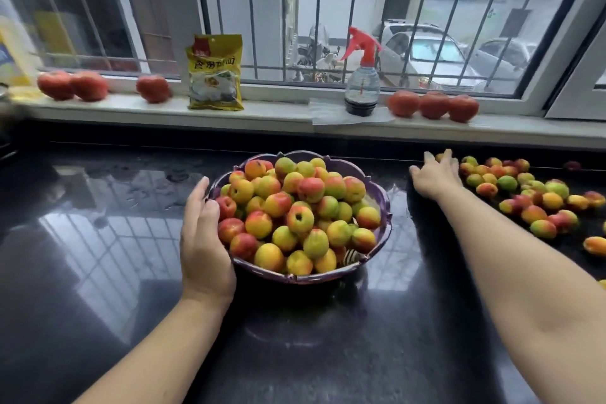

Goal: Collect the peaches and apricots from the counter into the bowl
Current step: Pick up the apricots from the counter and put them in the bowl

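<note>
A purple scalloped bowl (382, 203) stands mid-counter, heaped with small red, yellow and green peaches and apricots (296, 213). My left hand (203, 236) rests against the bowl's left rim, fingers lying straight along it. Several more of the same fruit (528, 197) lie scattered on the black counter (98, 239) at the right. My right hand (434, 175) reaches out flat with spread fingers over the near edge of that scatter, fingertips touching a yellow fruit (441, 157) at the back.
On the white windowsill (278, 111) behind stand several red tomatoes (433, 105), a yellow food packet (214, 74) and a spray bottle (362, 82) with a red trigger. The counter is glossy and wet-looking. A window with bars fills the back.
</note>
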Available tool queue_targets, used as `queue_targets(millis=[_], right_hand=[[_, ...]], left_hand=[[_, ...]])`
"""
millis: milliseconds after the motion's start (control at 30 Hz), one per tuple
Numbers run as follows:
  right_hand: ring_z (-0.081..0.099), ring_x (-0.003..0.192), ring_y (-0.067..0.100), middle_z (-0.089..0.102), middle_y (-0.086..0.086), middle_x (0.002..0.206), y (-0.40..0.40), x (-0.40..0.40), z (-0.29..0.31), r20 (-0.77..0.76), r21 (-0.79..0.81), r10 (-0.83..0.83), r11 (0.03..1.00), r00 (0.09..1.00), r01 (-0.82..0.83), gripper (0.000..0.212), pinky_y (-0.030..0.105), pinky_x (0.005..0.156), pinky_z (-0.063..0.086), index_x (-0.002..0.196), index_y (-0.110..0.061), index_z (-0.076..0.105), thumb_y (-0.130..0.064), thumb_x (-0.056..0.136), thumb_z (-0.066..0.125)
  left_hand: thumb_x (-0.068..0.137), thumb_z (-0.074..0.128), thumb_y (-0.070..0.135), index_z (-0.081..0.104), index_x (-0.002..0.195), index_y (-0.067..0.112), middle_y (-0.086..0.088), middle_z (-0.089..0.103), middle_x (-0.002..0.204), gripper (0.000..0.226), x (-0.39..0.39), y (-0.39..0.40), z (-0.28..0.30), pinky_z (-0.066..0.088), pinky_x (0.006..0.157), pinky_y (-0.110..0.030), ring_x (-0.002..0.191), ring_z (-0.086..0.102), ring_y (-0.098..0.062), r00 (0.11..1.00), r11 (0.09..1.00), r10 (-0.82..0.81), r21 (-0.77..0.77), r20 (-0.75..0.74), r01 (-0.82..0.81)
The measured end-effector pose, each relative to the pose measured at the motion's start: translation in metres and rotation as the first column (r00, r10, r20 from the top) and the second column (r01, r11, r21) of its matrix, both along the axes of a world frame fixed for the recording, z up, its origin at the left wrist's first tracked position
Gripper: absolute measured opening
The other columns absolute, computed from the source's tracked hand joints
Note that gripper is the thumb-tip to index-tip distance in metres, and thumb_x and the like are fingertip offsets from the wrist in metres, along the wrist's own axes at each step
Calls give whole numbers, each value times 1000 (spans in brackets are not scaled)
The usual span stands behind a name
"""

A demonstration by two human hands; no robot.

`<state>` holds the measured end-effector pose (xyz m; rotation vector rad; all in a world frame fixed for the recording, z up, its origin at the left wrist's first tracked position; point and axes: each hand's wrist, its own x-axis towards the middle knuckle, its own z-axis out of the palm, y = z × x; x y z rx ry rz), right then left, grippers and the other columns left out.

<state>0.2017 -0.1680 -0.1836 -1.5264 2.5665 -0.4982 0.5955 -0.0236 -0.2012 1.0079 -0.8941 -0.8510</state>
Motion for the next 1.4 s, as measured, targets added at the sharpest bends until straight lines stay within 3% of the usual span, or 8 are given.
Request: queue_targets(millis=[200,400,600,700,833,967,1133,1400], right_hand=[[41,122,46,43,27,135,13,-3,-11,-230,-339,-23,939,973,-57,43,48,107,37,134,-4,53,-17,93,54],[47,120,46,51,23,136,17,-9,-15,-274,-87,125,984,954,-154,50,46,103,43,144,-18,47,-13,95,51],[61,100,31,66,12,111,46,35,34,13,-457,187,875,982,-161,27,32,83,45,114,-13,62,-26,91,67],[68,87,10,72,-6,93,100,84,76,281,-614,520,743,806,-266,25,20,72,51,100,-28,67,-47,85,73],[64,83,2,70,-9,89,170,143,76,140,-499,745,622,652,-603,19,14,74,49,99,-35,70,-40,82,77],[59,84,9,66,-10,90,183,166,60,135,-500,679,676,722,-542,25,25,79,46,113,-28,72,-25,89,75],[65,90,10,71,-9,94,190,136,35,249,-757,373,651,894,-60,14,14,74,45,104,-22,72,-20,96,61],[63,104,28,72,7,108,177,105,0,353,-491,139,870,925,57,22,31,84,44,109,-15,71,-19,99,52]], left_hand=[[92,47,46,60,138,38,12,62,140,48,-2,0,3,46,116,-44,129,59,-5,1000,999,28,19,-12,-28],[90,48,47,61,131,44,6,61,141,43,-3,6,8,47,114,-48,131,59,-14,1000,998,0,58,-28,2],[90,45,50,56,137,44,8,61,141,49,-2,9,12,49,112,-49,131,58,-15,1000,996,-14,86,13,13],[90,44,48,55,141,38,4,60,144,53,-2,9,13,47,114,-50,133,57,-19,1000,996,-15,88,25,12],[91,43,48,54,146,34,4,60,141,58,-3,14,16,49,112,-50,131,57,-17,998,996,-7,87,56,2],[90,45,47,52,149,31,4,58,140,61,-3,18,20,50,111,-49,129,58,-18,998,995,-32,97,51,27],[89,45,41,48,154,30,3,55,144,66,-2,20,19,49,112,-51,133,56,-22,996,992,-51,117,70,42],[108,34,32,32,164,29,1,39,164,56,-13,29,21,38,120,-40,144,42,-17,995,987,-9,160,94,-6]])
